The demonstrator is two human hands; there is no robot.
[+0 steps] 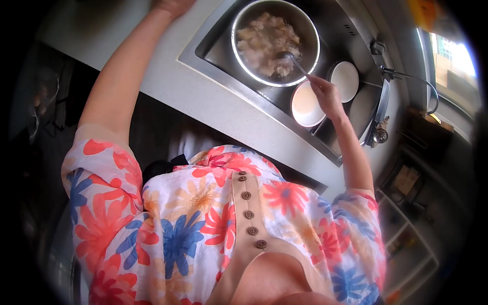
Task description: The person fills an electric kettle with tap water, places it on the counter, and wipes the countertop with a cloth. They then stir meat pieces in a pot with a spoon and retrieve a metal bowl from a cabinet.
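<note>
My right hand is closed around the handle of a metal spoon, whose bowl rests among pale chunks of food in liquid. They fill a large round metal pot in the sink. Just below my right hand is a white bowl holding something pale. My left hand lies at the top edge of the view, over the light countertop; its fingers are mostly cut off, so their pose is not visible.
A second white bowl stands beside the pot in the metal sink. Behind are a curved faucet and a strainer-like utensil. The light countertop runs along the sink's front.
</note>
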